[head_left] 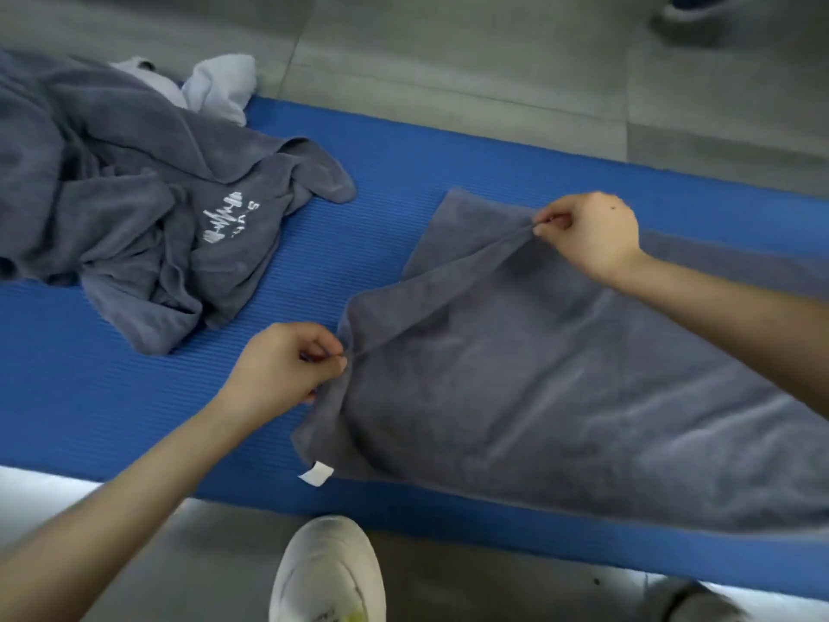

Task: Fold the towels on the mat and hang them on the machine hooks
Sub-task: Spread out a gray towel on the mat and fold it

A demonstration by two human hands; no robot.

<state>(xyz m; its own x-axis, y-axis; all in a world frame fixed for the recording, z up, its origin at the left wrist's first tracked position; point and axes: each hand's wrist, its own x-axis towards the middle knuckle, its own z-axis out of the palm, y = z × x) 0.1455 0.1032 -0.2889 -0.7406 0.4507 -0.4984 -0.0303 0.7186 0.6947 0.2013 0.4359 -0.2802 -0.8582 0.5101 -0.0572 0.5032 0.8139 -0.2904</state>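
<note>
Grey floor (pixel 448 51) is all around. On it lies a long blue mat (pixel 448 163). One big grey towel (pixel 560 388) is spread out flat on the right part of the mat. A messy pile of grey towels (pixel 112 181) sits on the left part, and one has white marks on it. A white cloth (pixel 220 87) peeks out behind the pile. The left hand (pixel 282 365) pinches the near edge of the flat towel with finger and thumb squeezed on it. The right hand (pixel 592 235) pinches the far edge the same way. The towel is pulled up in a ridge between them. A white shoe (pixel 329 572) stands just beside the mat. A little white tag (pixel 316 473) sticks out of the towel's corner.
</note>
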